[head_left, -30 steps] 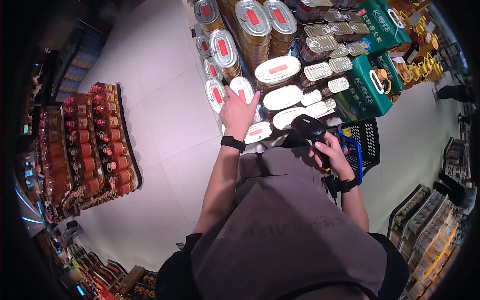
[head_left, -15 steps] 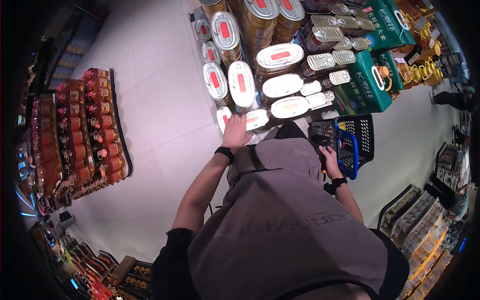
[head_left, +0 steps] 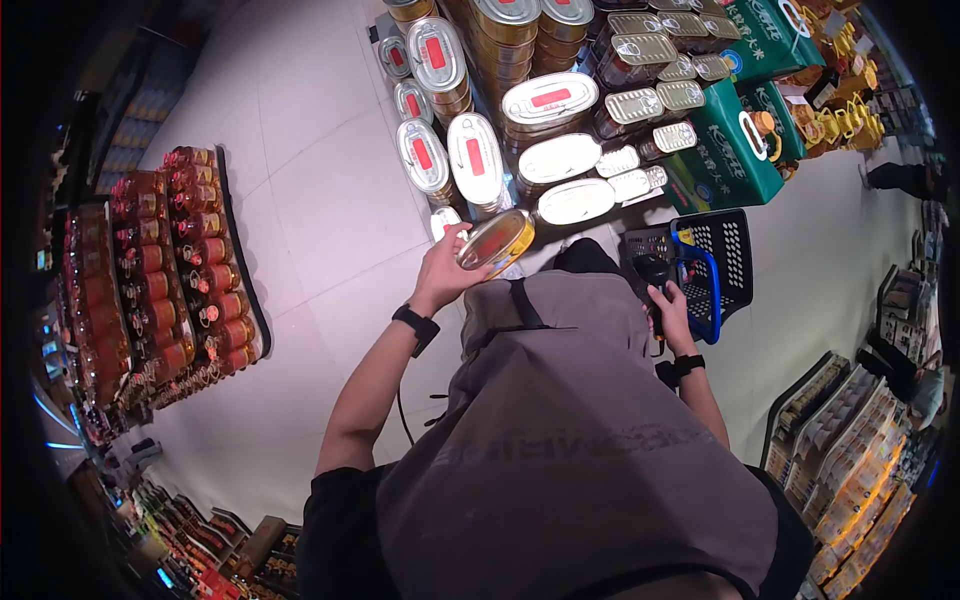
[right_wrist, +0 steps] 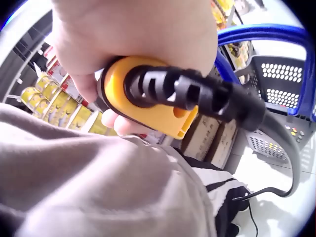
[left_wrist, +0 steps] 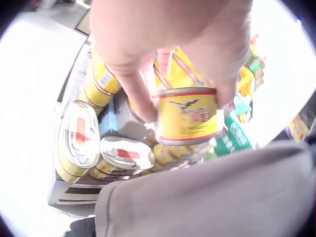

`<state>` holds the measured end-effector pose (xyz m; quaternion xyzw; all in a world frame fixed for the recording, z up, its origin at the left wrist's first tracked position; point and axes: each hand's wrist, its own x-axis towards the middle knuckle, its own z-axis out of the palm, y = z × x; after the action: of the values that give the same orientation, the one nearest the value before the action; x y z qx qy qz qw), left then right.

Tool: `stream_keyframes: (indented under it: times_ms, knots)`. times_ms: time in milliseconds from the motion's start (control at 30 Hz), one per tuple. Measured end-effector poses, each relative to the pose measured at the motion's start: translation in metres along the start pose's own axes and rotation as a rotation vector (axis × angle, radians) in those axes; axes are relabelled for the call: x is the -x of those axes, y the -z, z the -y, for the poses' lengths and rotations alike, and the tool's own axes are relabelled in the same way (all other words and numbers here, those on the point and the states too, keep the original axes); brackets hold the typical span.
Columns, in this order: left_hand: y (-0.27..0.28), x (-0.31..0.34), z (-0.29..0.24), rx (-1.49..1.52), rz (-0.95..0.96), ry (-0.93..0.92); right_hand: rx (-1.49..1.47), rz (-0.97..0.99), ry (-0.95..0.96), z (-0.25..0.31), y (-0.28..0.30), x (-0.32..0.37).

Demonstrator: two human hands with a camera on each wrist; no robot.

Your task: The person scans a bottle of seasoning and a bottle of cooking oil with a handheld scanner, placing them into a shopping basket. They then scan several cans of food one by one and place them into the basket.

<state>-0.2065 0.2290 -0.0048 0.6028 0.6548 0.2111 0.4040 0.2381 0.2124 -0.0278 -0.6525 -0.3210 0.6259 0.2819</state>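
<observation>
My left hand (head_left: 438,278) grips an oval tin can (head_left: 500,243), tilted on its side at the front edge of the display. In the left wrist view this can (left_wrist: 187,116) shows a yellow label with a dark bird, held between thumb and fingers. Beyond it stand stacked oval tins (head_left: 476,165) with silver lids and red labels. My right hand (head_left: 674,315) holds a handheld barcode scanner (head_left: 652,268), black on top. The scanner's yellow handle end (right_wrist: 163,121) and its black cord (right_wrist: 284,136) appear in the right wrist view.
A black shopping basket (head_left: 735,255) with a blue handle (head_left: 712,300) stands beside my right hand. Green rice boxes (head_left: 727,150) are right of the tins. Racks of bottles (head_left: 205,250) stand across the floor on the left, and shelves (head_left: 850,440) at the lower right.
My left hand drew back from the stacked tins toward my body and now holds one tin, tipped over. The scanner in my right hand came down from the tins' edge to beside the basket.
</observation>
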Motion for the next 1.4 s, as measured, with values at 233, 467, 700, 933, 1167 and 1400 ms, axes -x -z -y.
stream_keyframes:
  times_ms: [233, 467, 700, 933, 1167, 1400]
  knots:
    - [0.051, 0.059, -0.014, 1.230, 0.133, 0.212, -0.013, 0.362, 0.124, 0.096, -0.041, 0.022]
    - [0.038, 0.070, -0.033, 1.607, -0.056, 0.180, -0.100, 0.824, 0.233, 0.177, -0.106, 0.047]
    - [0.038, 0.071, -0.078, 0.943, -0.514, -0.026, -0.087, 1.054, 0.279, 0.203, -0.145, 0.065]
    - [0.032, 0.068, -0.087, 0.028, -0.824, -0.248, -0.098, 0.986, 0.318, 0.208, -0.152, 0.079]
    - [0.043, 0.054, -0.082, -0.302, -0.914, -0.449, -0.097, 1.024, 0.330, 0.212, -0.137, 0.093]
    - [0.052, 0.042, -0.111, 0.722, -0.680, 0.023, -0.088, 0.971, 0.382, 0.201, -0.129, 0.094]
